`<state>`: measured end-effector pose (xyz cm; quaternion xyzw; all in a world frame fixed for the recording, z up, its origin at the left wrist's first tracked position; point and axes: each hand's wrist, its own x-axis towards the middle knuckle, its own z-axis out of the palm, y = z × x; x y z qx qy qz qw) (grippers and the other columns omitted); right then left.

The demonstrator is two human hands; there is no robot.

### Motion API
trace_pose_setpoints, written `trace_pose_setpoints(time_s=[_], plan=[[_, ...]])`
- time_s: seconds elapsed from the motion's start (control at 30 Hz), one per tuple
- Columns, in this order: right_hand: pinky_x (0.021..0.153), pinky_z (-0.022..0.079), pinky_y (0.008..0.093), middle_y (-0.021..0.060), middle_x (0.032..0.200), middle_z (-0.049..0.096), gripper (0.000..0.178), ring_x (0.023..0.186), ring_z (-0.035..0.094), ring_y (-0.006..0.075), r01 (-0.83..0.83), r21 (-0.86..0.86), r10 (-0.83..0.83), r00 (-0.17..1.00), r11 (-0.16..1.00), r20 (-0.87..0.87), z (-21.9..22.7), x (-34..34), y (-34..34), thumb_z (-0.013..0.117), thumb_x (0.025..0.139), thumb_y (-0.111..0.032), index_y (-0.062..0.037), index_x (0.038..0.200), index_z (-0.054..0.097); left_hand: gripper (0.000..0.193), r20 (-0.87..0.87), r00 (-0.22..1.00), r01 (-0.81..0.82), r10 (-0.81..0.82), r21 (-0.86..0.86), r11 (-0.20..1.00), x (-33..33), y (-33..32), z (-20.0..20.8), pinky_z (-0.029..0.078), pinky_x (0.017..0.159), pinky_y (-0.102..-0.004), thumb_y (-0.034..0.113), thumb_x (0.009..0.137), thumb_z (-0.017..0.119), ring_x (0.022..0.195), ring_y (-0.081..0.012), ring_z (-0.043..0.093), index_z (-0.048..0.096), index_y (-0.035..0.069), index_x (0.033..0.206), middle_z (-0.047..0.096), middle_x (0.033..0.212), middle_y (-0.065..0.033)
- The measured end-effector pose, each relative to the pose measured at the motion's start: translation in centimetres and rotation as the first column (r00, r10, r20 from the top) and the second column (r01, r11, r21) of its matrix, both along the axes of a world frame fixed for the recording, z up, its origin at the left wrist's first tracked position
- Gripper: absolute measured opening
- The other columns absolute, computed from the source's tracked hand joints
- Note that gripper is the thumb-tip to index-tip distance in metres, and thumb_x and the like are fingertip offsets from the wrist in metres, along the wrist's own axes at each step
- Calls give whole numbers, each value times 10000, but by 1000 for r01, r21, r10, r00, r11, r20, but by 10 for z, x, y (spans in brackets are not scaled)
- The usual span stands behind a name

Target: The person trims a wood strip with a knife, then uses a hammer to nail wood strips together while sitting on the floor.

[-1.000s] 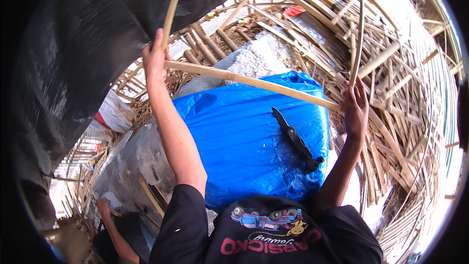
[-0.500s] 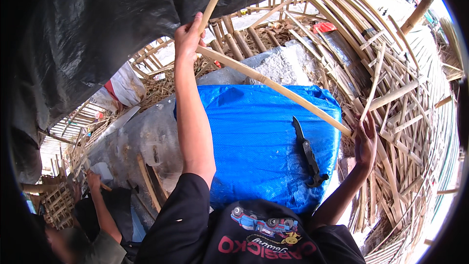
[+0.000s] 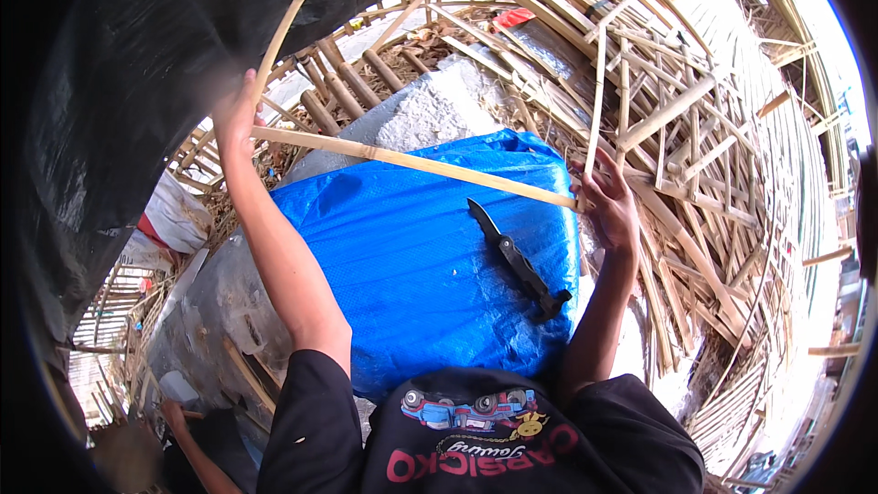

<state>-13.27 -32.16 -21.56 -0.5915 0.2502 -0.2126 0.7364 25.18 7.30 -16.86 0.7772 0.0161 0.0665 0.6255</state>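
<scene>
A pale bamboo strip (image 3: 412, 162) stretches between my two hands, above a blue tarp (image 3: 421, 293). My left hand (image 3: 238, 119), raised at the left, is closed around its far end. Another length of bamboo (image 3: 294, 14) rises from that same hand; whether both are one bent piece I cannot tell. My right hand (image 3: 609, 197) pinches the strip's other end beside the tarp's right edge. A thin upright strip (image 3: 598, 96) also meets this hand's fingers. Below the stretched strip, an opened black folding knife (image 3: 518, 261) lies on the tarp.
Split bamboo (image 3: 668, 128) is heaped along the right side. Black plastic sheeting (image 3: 128, 101) hangs at the upper left. Thick bamboo pieces (image 3: 340, 91) and a pale rough block (image 3: 434, 110) lie beyond the tarp. At lower left, another person's arm (image 3: 197, 453) shows.
The view has swung right, so the tarp, knife and bamboo heap appear further left. Both hands still hold the strip. The other person is now less in view.
</scene>
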Motion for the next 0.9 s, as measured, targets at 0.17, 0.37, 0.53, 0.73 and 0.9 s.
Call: trace_pose_setpoints(time_s=[0.17, 0.37, 0.53, 0.73, 0.9], plan=[[676, 581, 354, 141, 1179, 670, 649, 850, 663, 184, 34, 74, -34, 999, 997, 0, 3, 7, 6, 681, 922, -109, -67, 1477, 347, 409, -6, 1000, -28, 29, 89, 996, -3, 5, 4, 399, 428, -270, 418, 875, 715, 487, -110, 502, 692, 17, 795, 568, 616, -17], [682, 573, 312, 135, 1195, 662, 571, 881, 668, 185, -26, 67, 21, 996, 997, 81, 3, 25, 6, 662, 934, -101, -15, 1434, 401, 595, 36, 994, -110, 107, 101, 989, 7, 27, 5, 399, 447, -244, 573, 838, 706, 481, -84, 465, 706, -21, 822, 515, 586, -5], [753, 574, 314, 123, 1194, 668, 480, 863, 681, 185, -181, -41, 182, 983, 983, 8, 8, 55, -8, 649, 952, -154, 26, 1364, 482, 588, 91, 980, -185, 176, 109, 977, 0, 37, 5, 402, 429, -260, 562, 870, 669, 451, -99, 465, 698, -22, 802, 539, 598, -25], [778, 559, 300, 128, 1150, 680, 458, 871, 678, 183, -234, -173, 227, 972, 957, -62, 8, 92, -27, 630, 959, -136, 32, 1367, 507, 577, 150, 954, -256, 259, -39, 966, -2, 31, 9, 385, 371, -261, 547, 889, 656, 402, -94, 454, 663, -15, 755, 518, 553, -18], [720, 566, 289, 119, 1102, 680, 468, 814, 677, 170, -259, -197, 260, 965, 946, -23, -3, 98, -28, 599, 976, -124, 36, 1395, 466, 573, 98, 963, -248, 251, -47, 968, 2, 37, -2, 410, 388, -254, 553, 875, 673, 443, -90, 488, 667, -2, 731, 529, 556, -10]])
